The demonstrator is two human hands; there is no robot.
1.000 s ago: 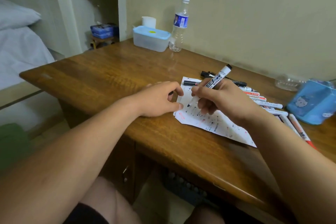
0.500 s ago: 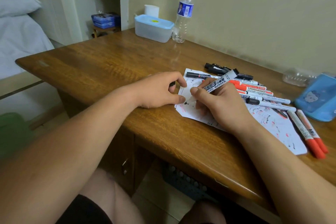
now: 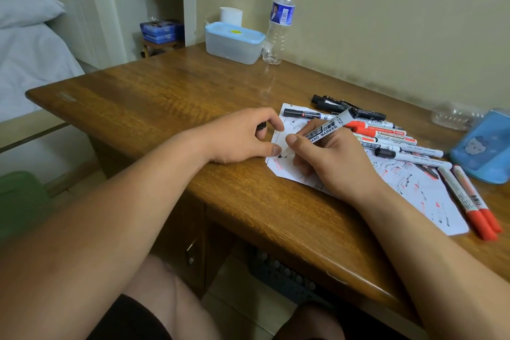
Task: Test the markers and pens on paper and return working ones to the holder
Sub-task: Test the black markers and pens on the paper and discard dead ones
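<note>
Marker (image 3: 328, 130) pinched by right hand (image 3: 331, 165) on paper (image 3: 284, 170), left hand (image 3: 237, 138) gripping black cap (image 3: 260, 126), loose markers (image 3: 386, 135) beside holder (image 3: 485, 146)

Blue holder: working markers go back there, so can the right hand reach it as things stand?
Probably yes: the blue holder stands on the right hand's own side, with only flat-lying markers between them.

The bench (image 3: 171, 96) under the fingers (image 3: 310, 125) is showing varnished wood, glossy and smooth, its grain catching light. The paper (image 3: 430, 201) beneath them is lying matt and ink-streaked. The marker (image 3: 328, 130) between the right fingers is looking like smooth, printed plastic. Beyond the fingers, a clear plastic bottle (image 3: 278, 36) is gleaming.
</note>
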